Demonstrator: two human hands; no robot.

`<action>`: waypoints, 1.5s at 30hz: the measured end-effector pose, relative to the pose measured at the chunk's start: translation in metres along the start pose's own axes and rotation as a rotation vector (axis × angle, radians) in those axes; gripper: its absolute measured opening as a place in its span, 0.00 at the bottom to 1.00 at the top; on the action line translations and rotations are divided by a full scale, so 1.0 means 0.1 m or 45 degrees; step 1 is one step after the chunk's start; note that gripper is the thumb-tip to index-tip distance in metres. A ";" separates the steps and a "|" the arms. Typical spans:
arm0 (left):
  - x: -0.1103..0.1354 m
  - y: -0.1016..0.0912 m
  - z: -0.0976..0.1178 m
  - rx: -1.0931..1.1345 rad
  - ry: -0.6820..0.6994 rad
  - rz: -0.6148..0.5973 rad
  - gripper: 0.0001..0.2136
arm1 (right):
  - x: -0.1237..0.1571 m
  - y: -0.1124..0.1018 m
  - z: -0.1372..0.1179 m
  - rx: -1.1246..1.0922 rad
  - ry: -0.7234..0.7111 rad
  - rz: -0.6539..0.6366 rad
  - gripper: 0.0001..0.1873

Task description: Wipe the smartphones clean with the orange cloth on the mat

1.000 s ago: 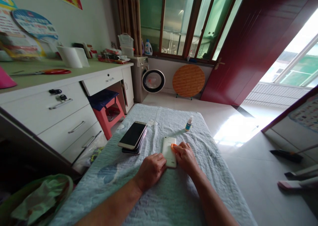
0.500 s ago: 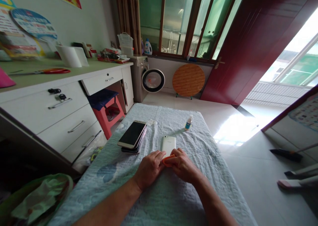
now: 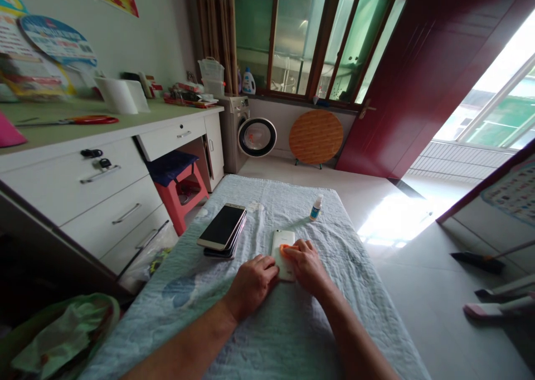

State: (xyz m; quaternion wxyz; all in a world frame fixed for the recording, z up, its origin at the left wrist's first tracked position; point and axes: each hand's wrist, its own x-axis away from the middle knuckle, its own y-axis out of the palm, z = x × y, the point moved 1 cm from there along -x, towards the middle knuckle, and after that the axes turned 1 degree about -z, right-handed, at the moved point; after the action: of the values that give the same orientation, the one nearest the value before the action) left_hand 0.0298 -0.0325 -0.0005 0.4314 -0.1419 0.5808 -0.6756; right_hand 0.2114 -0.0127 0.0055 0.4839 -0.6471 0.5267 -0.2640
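Note:
A white phone lies back up on the pale blue quilted cloth that covers the table. My left hand rests with curled fingers against the phone's near left edge, steadying it. My right hand presses a small orange cloth onto the phone's back with pinched fingers. A stack of phones, dark screens up, lies to the left. A small bottle with a blue label stands further back on the table.
A white desk with drawers runs along the left, with a red stool under it. A green bag sits at lower left. A washing machine and a round wooden tabletop stand by the far wall.
My right hand slid the orange cloth down the phone toward me, then back up toward its middle. The left hand stayed at the phone's near edge.

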 end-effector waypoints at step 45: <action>-0.16 -0.28 0.07 0.007 -0.015 -0.389 0.07 | 0.11 -0.06 0.26 0.015 0.141 0.034 0.10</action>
State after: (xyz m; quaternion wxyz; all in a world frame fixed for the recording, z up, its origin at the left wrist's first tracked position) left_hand 0.0325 -0.0264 0.0318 0.3276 -0.2313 0.5479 -0.7341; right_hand 0.2396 -0.0142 -0.0014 0.4610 -0.6217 0.5597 -0.2961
